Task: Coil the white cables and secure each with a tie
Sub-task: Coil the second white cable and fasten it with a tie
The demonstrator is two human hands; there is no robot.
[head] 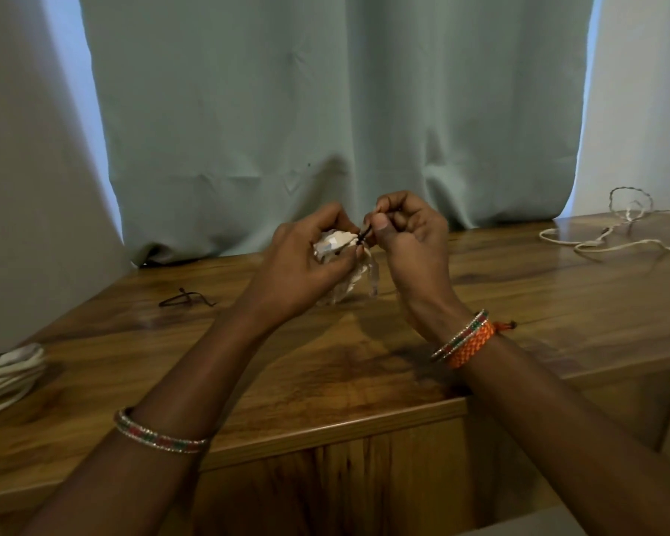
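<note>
Item: small white cable bundle (339, 247), centre of frame, held above the wooden table (325, 365). Left hand (306, 265) wrapped around the bundle. Right hand (410, 234) just beside it, pinching a dark tie (363, 234) at the bundle's upper right edge; likely next move is tightening. Also: finished coil (8, 371), lower left; loose cable (612, 234), upper right; spare tie (186, 298), left of centre.

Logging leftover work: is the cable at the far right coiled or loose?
Loose: the far-right cable sprawls in open loops on the table, with no tie visible.
</note>
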